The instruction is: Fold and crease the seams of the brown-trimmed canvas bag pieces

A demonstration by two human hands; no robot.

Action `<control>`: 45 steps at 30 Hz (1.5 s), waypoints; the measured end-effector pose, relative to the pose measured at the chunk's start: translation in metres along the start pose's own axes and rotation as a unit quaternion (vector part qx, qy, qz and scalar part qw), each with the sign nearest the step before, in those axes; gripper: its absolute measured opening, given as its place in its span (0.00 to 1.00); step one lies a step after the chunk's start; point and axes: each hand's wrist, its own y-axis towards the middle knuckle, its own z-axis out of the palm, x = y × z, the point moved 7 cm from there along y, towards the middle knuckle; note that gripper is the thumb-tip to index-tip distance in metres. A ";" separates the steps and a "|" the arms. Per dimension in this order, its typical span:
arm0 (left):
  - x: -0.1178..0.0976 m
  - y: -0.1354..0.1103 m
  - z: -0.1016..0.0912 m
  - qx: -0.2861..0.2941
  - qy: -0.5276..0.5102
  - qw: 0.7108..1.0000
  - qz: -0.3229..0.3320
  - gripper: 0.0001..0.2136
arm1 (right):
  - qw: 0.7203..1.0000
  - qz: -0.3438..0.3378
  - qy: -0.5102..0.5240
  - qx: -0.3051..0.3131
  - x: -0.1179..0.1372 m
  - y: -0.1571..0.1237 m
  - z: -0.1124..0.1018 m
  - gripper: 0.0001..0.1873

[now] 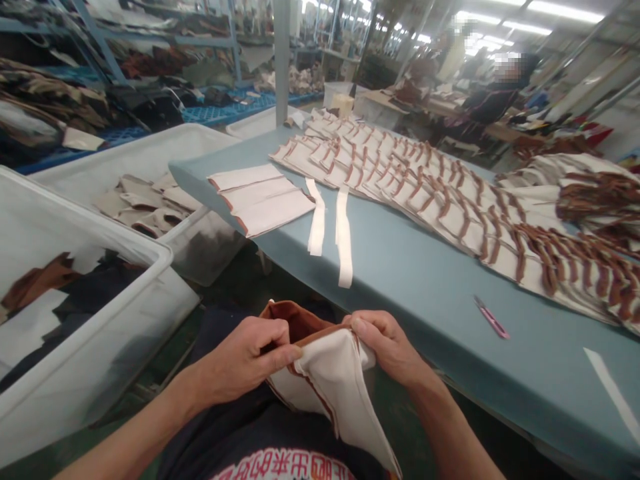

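Over my lap I hold a sewn fabric piece (333, 367), off-white outside with brown edges and a brown inner face, its top edge spread like a tube. My left hand (263, 350) pinches that edge on the left, thumb on the outside. At the upper right corner my right hand (383, 340) grips the same edge between thumb and fingers. A flat off-white panel (267, 197) with brown edges lies on the blue-green table (395, 267) in front. Beside the panel are two cream strips, a left strip (317, 223) and a right strip (343, 240).
Overlapping rows of off-white, brown-edged pieces (415, 180) cover the table's far side. Pink-handled thread snips (491, 319) and another white strip (613, 393) lie at right. White bins (165, 267) with fabric pieces stand left. A person (493, 100) sits in the background.
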 end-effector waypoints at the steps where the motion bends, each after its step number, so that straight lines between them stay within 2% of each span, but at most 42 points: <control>1: 0.002 0.000 0.000 0.000 -0.002 1.000 -0.004 0.24 | 1.000 0.002 -0.001 0.004 0.000 0.000 0.000 0.39; 6: 0.004 -0.003 0.000 -0.008 -0.012 1.000 -0.016 0.27 | 1.000 0.008 -0.004 0.015 -0.001 0.001 0.003 0.39; 10: 0.003 -0.004 0.000 -0.016 -0.009 1.000 -0.019 0.25 | 1.000 0.010 -0.003 0.004 -0.004 0.001 0.001 0.40; 15: 0.004 -0.004 0.002 0.002 -0.005 1.000 -0.013 0.23 | 1.000 0.014 -0.004 -0.011 -0.007 0.000 -0.003 0.39; 23: 0.010 -0.005 0.005 -0.006 -0.011 1.000 -0.008 0.19 | 1.000 0.018 -0.002 -0.009 -0.007 -0.002 -0.001 0.39; 28: 0.012 -0.005 0.009 0.010 -0.008 1.000 -0.012 0.18 | 1.000 0.028 0.001 0.004 -0.007 -0.001 0.003 0.40; 45: 0.027 -0.011 0.010 -0.009 0.000 0.999 -0.043 0.23 | 0.999 0.037 0.009 0.015 -0.012 -0.001 0.011 0.40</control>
